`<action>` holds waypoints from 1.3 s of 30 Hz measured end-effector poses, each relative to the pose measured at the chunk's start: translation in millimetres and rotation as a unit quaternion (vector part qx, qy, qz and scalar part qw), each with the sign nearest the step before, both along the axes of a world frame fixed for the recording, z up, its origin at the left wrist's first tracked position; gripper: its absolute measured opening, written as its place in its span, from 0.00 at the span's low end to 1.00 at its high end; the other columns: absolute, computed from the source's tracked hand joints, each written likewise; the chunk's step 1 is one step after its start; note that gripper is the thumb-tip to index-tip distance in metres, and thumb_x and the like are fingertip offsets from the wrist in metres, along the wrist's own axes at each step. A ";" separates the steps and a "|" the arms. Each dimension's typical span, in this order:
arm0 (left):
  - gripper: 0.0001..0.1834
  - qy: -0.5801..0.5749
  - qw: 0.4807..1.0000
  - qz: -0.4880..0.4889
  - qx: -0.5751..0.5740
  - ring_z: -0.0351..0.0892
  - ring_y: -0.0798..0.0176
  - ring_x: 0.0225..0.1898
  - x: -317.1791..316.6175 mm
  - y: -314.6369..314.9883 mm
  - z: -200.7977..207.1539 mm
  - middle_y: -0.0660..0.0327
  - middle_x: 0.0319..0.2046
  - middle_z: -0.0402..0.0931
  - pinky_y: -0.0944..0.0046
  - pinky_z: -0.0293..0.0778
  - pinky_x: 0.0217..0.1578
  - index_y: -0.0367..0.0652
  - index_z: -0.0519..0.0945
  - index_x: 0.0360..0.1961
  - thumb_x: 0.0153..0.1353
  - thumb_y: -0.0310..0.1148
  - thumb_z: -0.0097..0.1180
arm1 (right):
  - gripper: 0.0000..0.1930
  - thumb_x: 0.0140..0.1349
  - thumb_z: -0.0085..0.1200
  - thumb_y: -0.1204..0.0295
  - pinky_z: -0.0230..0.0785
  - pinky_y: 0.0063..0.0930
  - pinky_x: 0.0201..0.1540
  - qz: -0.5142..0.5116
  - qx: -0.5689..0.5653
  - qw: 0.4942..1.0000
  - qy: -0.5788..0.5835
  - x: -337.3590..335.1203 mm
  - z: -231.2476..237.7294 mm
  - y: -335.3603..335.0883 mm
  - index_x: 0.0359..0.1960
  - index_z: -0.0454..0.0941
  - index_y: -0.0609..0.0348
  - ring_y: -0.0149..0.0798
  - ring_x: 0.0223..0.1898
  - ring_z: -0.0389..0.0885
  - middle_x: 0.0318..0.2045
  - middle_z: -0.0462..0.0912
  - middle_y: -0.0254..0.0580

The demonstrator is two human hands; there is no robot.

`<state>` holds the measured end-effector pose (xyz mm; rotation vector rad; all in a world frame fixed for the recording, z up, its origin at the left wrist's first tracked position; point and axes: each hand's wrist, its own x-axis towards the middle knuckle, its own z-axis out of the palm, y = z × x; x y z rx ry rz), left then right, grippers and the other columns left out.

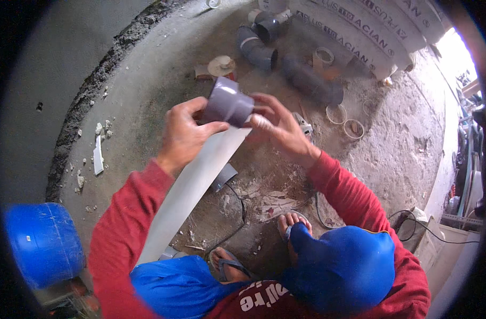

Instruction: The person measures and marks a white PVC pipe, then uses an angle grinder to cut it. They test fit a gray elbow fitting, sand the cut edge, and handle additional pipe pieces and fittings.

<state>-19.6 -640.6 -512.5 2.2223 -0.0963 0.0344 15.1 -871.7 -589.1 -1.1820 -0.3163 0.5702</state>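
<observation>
A glossy dark grey fitting [228,104], shaped like a short tube stepping from wide to narrow, is held aloft at a tilt, its wide end toward the upper left, its narrow end toward the lower right. Beneath it, a long, smooth white pipe [196,186] slants up from the lower left (whether the two touch is unclear).

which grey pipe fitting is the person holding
The stepped grey fitting, wide at one end, gripped by the left hand; the curved elbow, straight piece and short grey cylinder are in no hand.
</observation>
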 end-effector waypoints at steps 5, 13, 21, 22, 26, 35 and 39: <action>0.06 0.071 0.982 0.012 -0.175 0.80 0.73 0.32 26.4 -54.9 -37.3 0.63 0.31 0.85 0.69 0.76 0.34 0.34 0.84 0.37 0.60 0.24 0.67 | 0.34 0.66 0.64 0.59 0.79 0.32 0.45 -0.056 -0.058 0.995 -0.060 50.3 -1.2 -29.3 0.67 0.64 0.63 0.39 0.50 0.82 0.55 0.79 0.52; 0.08 0.061 0.937 -0.001 -0.345 0.84 0.68 0.40 42.1 -72.8 -65.7 0.59 0.37 0.85 0.67 0.80 0.40 0.34 0.83 0.43 0.63 0.23 0.62 | 0.19 0.68 0.60 0.59 0.72 0.25 0.39 -0.028 -0.148 0.982 -0.113 103.4 -0.7 -23.6 0.45 0.84 0.65 0.28 0.37 0.78 0.37 0.84 0.35; 0.20 0.102 0.988 0.108 -0.053 0.83 0.65 0.43 46.1 19.3 -82.2 0.55 0.41 0.85 0.64 0.77 0.48 0.32 0.82 0.49 0.59 0.34 0.65 | 0.14 0.71 0.54 0.58 0.65 0.24 0.46 0.018 -0.201 0.967 -0.155 123.6 -2.9 -24.3 0.43 0.83 0.54 0.24 0.39 0.72 0.36 0.79 0.25; 0.24 0.116 0.986 0.109 -0.046 0.83 0.63 0.43 44.8 17.9 -92.9 0.54 0.42 0.85 0.63 0.77 0.48 0.32 0.81 0.51 0.58 0.38 0.66 | 0.15 0.71 0.55 0.57 0.64 0.24 0.42 0.003 -0.200 0.968 -0.149 122.1 -5.5 -22.4 0.43 0.83 0.56 0.24 0.36 0.70 0.33 0.78 0.26; 0.35 0.161 0.977 0.139 -0.013 0.82 0.58 0.44 43.3 5.2 -122.8 0.51 0.44 0.84 0.59 0.76 0.48 0.31 0.79 0.55 0.58 0.52 0.65 | 0.18 0.69 0.56 0.56 0.62 0.24 0.35 -0.016 -0.200 0.970 -0.136 117.5 -11.7 -13.7 0.44 0.84 0.60 0.25 0.31 0.69 0.29 0.77 0.27; 0.25 0.265 0.947 0.069 -0.168 0.79 0.64 0.44 54.9 1.0 -140.5 0.59 0.48 0.80 0.60 0.76 0.46 0.40 0.79 0.54 0.69 0.50 0.52 | 0.21 0.65 0.61 0.52 0.70 0.28 0.44 0.010 -0.207 0.950 -0.232 120.3 -21.9 -7.6 0.43 0.86 0.61 0.28 0.39 0.77 0.35 0.84 0.33; 0.22 0.298 0.932 0.049 -0.200 0.78 0.63 0.49 57.7 4.5 -148.2 0.61 0.52 0.77 0.58 0.78 0.50 0.46 0.77 0.57 0.72 0.49 0.50 | 0.18 0.69 0.57 0.55 0.67 0.23 0.42 0.018 -0.178 0.955 -0.236 119.1 -22.5 -3.1 0.47 0.84 0.57 0.26 0.42 0.75 0.32 0.79 0.27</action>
